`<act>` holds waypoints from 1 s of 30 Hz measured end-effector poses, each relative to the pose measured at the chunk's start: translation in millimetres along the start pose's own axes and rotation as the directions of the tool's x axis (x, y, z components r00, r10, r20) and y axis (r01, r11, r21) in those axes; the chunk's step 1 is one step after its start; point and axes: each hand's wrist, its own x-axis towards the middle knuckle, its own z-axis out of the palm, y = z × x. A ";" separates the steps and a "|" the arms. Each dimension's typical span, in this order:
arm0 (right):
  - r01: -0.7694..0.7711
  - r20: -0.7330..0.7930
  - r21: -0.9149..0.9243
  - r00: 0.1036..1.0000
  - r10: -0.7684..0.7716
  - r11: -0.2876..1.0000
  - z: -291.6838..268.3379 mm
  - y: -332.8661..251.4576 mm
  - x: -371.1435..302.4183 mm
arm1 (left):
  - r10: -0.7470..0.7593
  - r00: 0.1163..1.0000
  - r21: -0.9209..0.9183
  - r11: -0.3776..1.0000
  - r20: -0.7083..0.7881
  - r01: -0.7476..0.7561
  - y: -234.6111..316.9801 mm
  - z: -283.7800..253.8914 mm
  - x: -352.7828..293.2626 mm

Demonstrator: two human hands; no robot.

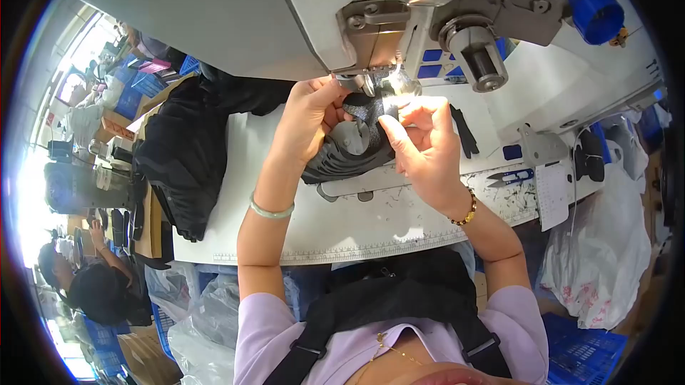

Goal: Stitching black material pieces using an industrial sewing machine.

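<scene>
Both hands are at the needle area of a sewing machine (399,0), on a dark grey-black piece of fabric (335,160). My left hand (317,110) pinches the fabric's edge from the left, close to the bright metal parts under the machine head. From the right, my right hand (428,139) pinches the same piece between thumb and fingers. A shiny, curved part of the fabric shows between the hands, and its folded body hangs toward me over the white table (271,221). Glare from the machine lamp hides the exact stitching spot.
Black garments (185,149) are piled at the left. To the right lie a black strip (464,132), blue thread snips (510,177) and a paper sheet (553,196). A ruler strip (357,251) runs along the near edge. Another person (96,285) sits at far left.
</scene>
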 end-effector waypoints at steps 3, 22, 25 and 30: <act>0.058 -0.020 0.118 0.998 -0.056 0.991 0.0 1.7 2.3 | 0.029 0.999 -0.050 0.998 -0.040 -0.031 3.1 5.7 -1.8; 0.197 -0.003 0.124 0.980 -0.198 0.973 -0.9 21.1 -0.9 | 0.028 0.998 -0.064 0.998 0.051 -0.024 3.8 2.8 -3.2; 0.201 -0.023 0.081 0.980 -0.199 0.976 -2.7 23.9 1.2 | 0.023 0.999 -0.073 0.997 0.024 -0.022 4.2 3.8 -2.3; 0.225 -0.054 -0.207 0.969 -0.240 0.952 -5.4 13.6 1.0 | 0.043 0.998 -0.022 0.999 -0.054 -0.045 8.9 13.6 -5.9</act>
